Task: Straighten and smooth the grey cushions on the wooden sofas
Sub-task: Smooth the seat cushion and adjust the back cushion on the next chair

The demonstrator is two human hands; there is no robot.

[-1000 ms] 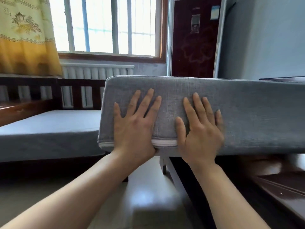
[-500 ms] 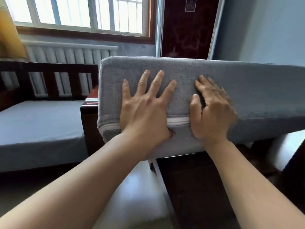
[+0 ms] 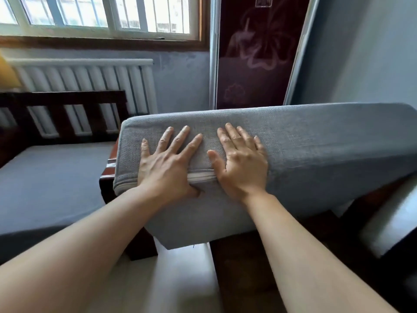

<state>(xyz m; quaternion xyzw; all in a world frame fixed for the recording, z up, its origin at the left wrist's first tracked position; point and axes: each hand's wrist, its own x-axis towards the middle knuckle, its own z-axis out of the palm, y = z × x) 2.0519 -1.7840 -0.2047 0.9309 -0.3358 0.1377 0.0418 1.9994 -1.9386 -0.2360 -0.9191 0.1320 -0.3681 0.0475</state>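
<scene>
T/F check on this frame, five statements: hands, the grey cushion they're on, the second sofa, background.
1. Both hands lie flat, fingers spread, on the thick grey fabric cushion. True: left hand, right hand.
2. The right hand pinches the zip. False: the pale zip strip shows between the hands; neither pinches it.
3. A second flat grey cushion lies on the dark wooden sofa at left. True.
4. The thick cushion lies level on its seat. False: it is tilted, its near end raised off the frame.
5. A white ribbed radiator sits below the window. True.
</scene>
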